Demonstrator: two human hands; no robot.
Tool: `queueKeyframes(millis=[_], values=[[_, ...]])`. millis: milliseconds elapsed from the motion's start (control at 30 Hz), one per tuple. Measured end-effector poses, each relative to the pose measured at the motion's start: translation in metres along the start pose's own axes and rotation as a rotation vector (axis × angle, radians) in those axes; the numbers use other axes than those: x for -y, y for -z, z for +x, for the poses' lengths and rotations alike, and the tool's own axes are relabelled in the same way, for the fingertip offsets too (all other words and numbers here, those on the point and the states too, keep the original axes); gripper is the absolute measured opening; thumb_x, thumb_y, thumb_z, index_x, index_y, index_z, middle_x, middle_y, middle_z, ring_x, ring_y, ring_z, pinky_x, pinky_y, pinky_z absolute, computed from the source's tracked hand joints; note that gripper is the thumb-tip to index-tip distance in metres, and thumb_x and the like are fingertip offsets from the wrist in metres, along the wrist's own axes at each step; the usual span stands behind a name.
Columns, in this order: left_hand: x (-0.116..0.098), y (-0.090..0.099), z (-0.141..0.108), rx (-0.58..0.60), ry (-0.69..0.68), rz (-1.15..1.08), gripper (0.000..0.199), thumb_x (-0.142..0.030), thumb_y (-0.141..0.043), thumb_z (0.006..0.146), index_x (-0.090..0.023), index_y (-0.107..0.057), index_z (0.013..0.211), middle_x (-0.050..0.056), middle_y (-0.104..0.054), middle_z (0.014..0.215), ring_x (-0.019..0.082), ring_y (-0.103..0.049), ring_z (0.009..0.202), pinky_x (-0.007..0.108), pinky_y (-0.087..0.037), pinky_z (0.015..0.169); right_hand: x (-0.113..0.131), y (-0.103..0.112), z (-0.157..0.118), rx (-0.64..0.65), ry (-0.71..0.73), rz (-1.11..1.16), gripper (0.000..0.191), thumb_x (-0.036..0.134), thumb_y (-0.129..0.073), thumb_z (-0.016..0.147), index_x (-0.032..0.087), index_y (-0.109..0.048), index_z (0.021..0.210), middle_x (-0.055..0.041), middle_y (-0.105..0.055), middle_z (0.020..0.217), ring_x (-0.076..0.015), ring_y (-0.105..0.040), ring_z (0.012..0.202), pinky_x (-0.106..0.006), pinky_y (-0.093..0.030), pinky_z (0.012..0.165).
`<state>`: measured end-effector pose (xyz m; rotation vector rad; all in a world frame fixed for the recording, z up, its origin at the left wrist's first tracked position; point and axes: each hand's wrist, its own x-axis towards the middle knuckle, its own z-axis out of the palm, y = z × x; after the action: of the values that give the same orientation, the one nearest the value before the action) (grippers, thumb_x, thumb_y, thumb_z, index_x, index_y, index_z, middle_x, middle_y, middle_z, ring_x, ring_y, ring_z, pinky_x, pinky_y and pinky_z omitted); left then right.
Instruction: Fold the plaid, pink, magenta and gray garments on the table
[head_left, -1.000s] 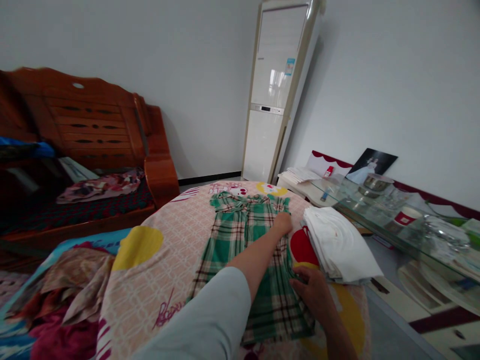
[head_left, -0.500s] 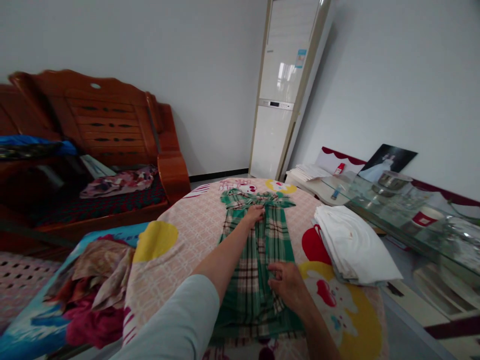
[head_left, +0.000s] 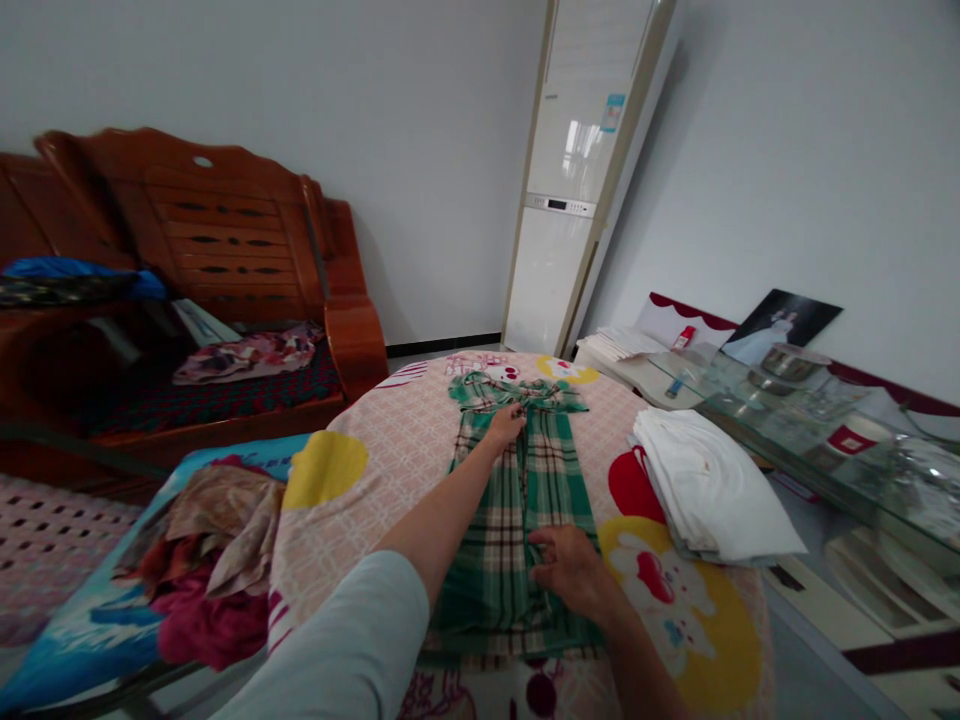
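Observation:
A green plaid shirt (head_left: pixel 491 545) lies spread lengthwise over the round, cloth-covered table (head_left: pixel 405 440), its collar end away from me. My left hand (head_left: pixel 508 424) reaches to the upper front just below the collar, with its fingers closed on the fabric by the front opening. Lower down, my right hand (head_left: pixel 571 572) rests on the right side of the shirt front. Its thumb and forefinger are apart and point toward the middle seam.
White folded cloth (head_left: pixel 712 485) sits at the table's right. Beyond it stands a glass shelf (head_left: pixel 787 440) with glassware. On the left, crumpled clothes (head_left: pixel 217 540) lie on a blue surface, near a wooden sofa (head_left: pixel 225 230). A tall white air conditioner (head_left: pixel 555 260) stands behind.
The two edges of the shirt's front now lie closer together along the middle. My hands have shifted slightly left on the fabric. The view has turned a little left.

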<state>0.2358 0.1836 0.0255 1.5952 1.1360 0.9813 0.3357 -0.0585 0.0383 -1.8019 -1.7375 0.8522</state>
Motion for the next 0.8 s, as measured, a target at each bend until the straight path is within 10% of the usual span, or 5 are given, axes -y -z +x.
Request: queueKeyframes(millis=[167,467,800], values=[[-0.012,0.008,-0.029,0.035,-0.068,0.165,0.046,-0.008,-0.062,0.074,-0.02,-0.067,0.118,0.005,-0.07,0.107,0.02,-0.063,0.101,0.032,-0.045,0.099,-0.001,0.006,-0.001,0.192,-0.118,0.247,0.027,0.036,-0.047,0.084,0.016,-0.062,0.073,0.0029,-0.056,0.048,-0.0102,-0.05,0.035,-0.019,-0.033,0.035],[0.032,0.03,-0.106,0.296,-0.497,0.665,0.049,-0.024,-0.054,0.09,-0.012,-0.049,0.137,0.016,-0.045,0.147,0.024,-0.04,0.138,0.04,-0.032,0.115,-0.004,-0.005,0.0,0.177,-0.062,0.275,0.024,0.026,-0.053,0.075,0.015,-0.066,0.092,0.0045,-0.058,0.058,-0.0077,-0.049,0.04,-0.017,-0.035,0.037],[0.03,0.063,-0.114,0.285,-0.451,0.931,0.049,-0.033,-0.044,0.096,-0.018,-0.043,0.144,0.013,-0.04,0.151,0.027,-0.035,0.141,0.05,-0.025,0.116,-0.012,0.004,-0.012,0.074,-0.006,0.252,0.011,0.026,-0.056,0.071,0.017,-0.062,0.074,0.0037,-0.057,0.057,-0.0092,-0.049,0.044,-0.019,-0.035,0.041]])
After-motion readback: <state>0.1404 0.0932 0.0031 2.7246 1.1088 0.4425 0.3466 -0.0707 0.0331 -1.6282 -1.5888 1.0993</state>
